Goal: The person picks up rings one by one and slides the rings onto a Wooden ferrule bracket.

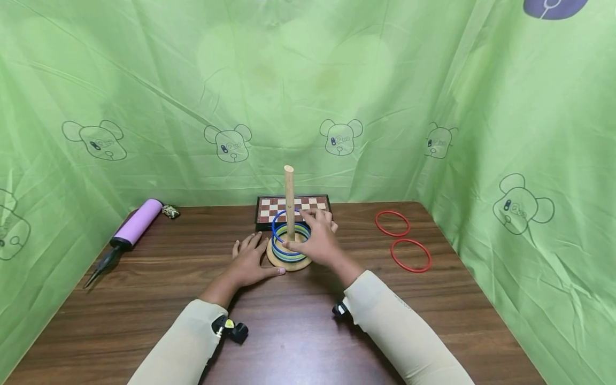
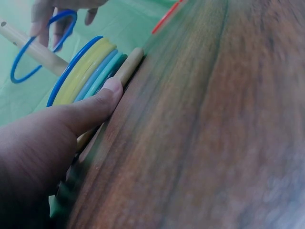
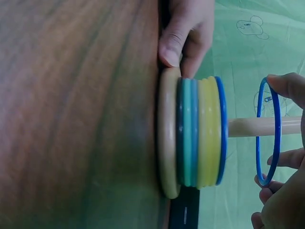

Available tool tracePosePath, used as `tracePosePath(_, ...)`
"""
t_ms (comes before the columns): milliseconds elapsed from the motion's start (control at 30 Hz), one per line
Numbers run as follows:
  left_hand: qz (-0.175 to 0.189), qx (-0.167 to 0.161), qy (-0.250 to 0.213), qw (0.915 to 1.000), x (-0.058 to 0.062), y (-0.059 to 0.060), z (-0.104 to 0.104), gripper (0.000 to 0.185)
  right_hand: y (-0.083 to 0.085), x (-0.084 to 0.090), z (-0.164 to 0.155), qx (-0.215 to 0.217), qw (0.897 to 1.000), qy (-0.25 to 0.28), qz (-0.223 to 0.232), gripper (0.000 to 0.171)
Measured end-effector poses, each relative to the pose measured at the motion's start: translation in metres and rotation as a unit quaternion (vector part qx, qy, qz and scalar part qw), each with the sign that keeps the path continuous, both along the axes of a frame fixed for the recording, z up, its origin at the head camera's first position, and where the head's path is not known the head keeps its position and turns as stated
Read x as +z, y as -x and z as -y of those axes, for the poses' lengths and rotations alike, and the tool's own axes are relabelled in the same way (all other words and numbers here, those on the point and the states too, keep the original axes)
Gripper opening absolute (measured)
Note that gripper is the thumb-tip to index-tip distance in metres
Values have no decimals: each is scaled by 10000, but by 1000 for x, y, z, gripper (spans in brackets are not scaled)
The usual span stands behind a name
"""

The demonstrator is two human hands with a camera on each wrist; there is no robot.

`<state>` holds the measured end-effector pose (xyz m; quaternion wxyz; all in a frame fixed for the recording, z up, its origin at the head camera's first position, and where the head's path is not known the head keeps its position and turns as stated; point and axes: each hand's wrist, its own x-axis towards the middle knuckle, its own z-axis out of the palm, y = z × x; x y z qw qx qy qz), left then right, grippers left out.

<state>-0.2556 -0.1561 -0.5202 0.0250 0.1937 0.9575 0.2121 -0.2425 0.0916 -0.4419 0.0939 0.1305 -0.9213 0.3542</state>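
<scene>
A wooden peg (image 1: 289, 195) stands upright on a round wooden base (image 3: 168, 133). Around its foot lies a stack of rings (image 3: 207, 133) in dark, teal, blue and yellow, with a blue one on top. My right hand (image 1: 321, 240) pinches another blue ring (image 3: 277, 143) by its edge; the ring encircles the peg, raised above the stack and tilted. My left hand (image 1: 246, 263) is spread beside the base, its straight thumb (image 2: 113, 88) pressing on the base's rim.
Behind the peg lies a checkered board (image 1: 315, 203). On the right are two red rings, the farther ring (image 1: 394, 235) and the nearer ring (image 1: 415, 271). A purple hand pump (image 1: 139, 222) and a small patterned object (image 1: 170, 212) lie at the left. Green cloth (image 1: 289, 107) encloses the table.
</scene>
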Motion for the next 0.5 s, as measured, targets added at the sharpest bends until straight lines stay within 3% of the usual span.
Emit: tracePosePath(500,-6,-14,14,10000,1,-1,0,115,1,-16,6,-217,9993,-193,240,100)
